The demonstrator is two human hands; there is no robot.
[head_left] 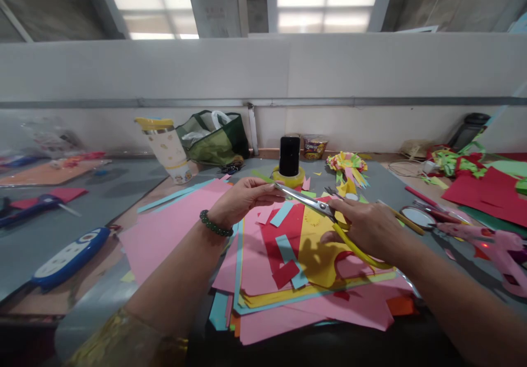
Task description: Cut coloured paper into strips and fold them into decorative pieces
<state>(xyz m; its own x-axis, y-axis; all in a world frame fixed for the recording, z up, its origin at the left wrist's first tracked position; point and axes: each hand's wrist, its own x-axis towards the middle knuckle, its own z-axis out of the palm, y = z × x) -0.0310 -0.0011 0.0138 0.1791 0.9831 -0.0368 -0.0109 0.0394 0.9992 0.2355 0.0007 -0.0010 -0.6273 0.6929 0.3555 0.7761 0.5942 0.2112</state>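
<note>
My left hand point(255, 195), with a dark bead bracelet at its wrist, pinches a small green paper strip point(262, 176) whose end shows past the fingertips. The tip of the scissors point(307, 199) is right at those fingers; whether the blades are parted is too small to tell. My right hand point(366, 227) grips the scissors by their yellow handles. Below both hands lies a stack of coloured paper point(267, 295), pink, yellow and light blue. On top are a red sheet point(269, 235), a yellow sheet point(319, 246) and several light-blue and red offcuts.
A phone point(289, 156) stands upright in a yellow tape roll point(294, 178). Beyond are a paper flower point(347, 163), a tumbler point(167, 155) and a green bag point(216, 139). A pink glue gun point(489, 243) lies right; a blue-and-white power strip point(72, 257) lies left.
</note>
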